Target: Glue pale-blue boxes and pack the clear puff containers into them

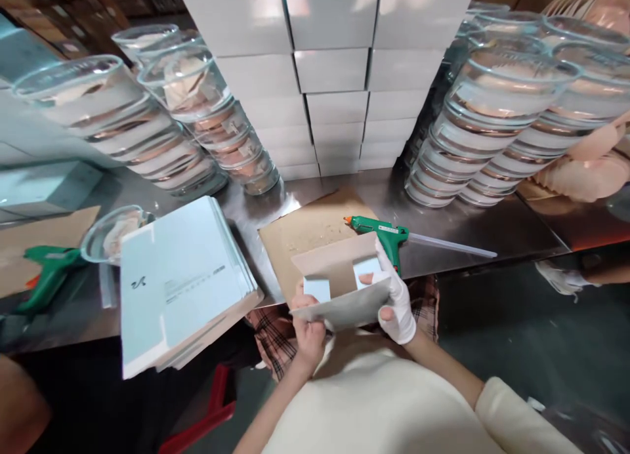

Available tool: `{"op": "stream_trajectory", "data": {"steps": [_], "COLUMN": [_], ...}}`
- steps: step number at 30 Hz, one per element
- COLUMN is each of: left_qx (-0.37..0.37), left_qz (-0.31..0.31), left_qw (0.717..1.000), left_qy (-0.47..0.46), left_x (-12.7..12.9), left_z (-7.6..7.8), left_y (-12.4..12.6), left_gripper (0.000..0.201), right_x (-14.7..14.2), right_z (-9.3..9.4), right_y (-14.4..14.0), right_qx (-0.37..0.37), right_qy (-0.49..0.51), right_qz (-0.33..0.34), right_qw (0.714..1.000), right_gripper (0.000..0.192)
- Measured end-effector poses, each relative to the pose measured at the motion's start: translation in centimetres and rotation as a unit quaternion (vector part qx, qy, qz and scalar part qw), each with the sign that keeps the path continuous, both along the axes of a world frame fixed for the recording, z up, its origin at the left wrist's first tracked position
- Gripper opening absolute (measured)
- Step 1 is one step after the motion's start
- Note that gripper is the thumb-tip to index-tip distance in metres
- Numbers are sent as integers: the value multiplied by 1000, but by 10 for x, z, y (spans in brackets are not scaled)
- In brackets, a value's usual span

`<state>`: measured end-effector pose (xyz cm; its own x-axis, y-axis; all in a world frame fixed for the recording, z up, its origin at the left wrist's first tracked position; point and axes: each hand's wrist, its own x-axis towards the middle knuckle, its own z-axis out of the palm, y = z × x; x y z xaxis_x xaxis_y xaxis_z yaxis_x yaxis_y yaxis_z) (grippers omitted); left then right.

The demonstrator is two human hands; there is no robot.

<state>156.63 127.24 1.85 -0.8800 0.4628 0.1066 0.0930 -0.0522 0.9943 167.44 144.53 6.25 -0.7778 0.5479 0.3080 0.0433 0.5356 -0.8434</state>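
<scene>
At bench (512,226) edge, we've got left fingers (305,301) and right fingers (388,260) gripping open box (344,308). Folding step, we reckon; next move probably wants end flaps (316,289) held square.

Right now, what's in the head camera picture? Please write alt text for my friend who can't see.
A person's left hand and white-gloved right hand hold an open box at a metal bench. A green glue gun lies beyond it; piled clear tubs flank stacked white boxes.
</scene>
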Motion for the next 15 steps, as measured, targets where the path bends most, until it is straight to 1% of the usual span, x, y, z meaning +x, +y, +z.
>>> {"op": "stream_trajectory", "data": {"steps": [2,3,4,5,6,7,8,9,10,11,12,13,14,15], "left_qx": [5,13,17,16,7,-10,-28,-43,-47,-41,-30,-15,-6,-1], "left_qz": [14,11,-9,-39,-72,-99,-111,-106,-84,-54,-30,-13,-8,-10], "left_qw": [1000,1000,999,997,993,987,982,978,978,978,977,976,974,973], "left_qy": [4,15,35,64,97,127,153,173,187,198,208,219,227,233], "left_x": [6,6,5,2,-2,-7,-12,-18,-23,-27,-30,-33,-34,-35], "left_z": [4,7,10,12,14,15,15,15,14,13,12,12,13,14], "left_y": [5,5,4,1,-4,-9,-15,-20,-26,-30,-33,-35,-36,-36], "left_gripper": [55,56,58,58,55,50,44,40,37,36,34,33,32,30], "right_x": [-5,-7,-8,-8,-7,-5,-3,0,2,2,1,-1,-5,-9], "right_z": [7,10,13,14,15,16,17,18,20,23,26,29,32,33], "right_y": [-5,-7,-6,-5,-1,4,11,19,28,37,47,56,65,73], "right_qx": [-73,-100,-119,-135,-147,-155,-155,-145,-124,-94,-62,-30,-5,10], "right_qy": [54,78,96,111,120,116,97,55,-11,-93,-185,-278,-361,-423], "right_qz": [-81,-118,-140,-145,-136,-122,-117,-123,-141,-169,-197,-217,-225,-222], "right_qw": [993,985,978,974,972,974,976,980,982,977,961,935,905,879], "right_gripper": [49,45,44,45,49,51,49,44,39,38,40,42,43,45]}}
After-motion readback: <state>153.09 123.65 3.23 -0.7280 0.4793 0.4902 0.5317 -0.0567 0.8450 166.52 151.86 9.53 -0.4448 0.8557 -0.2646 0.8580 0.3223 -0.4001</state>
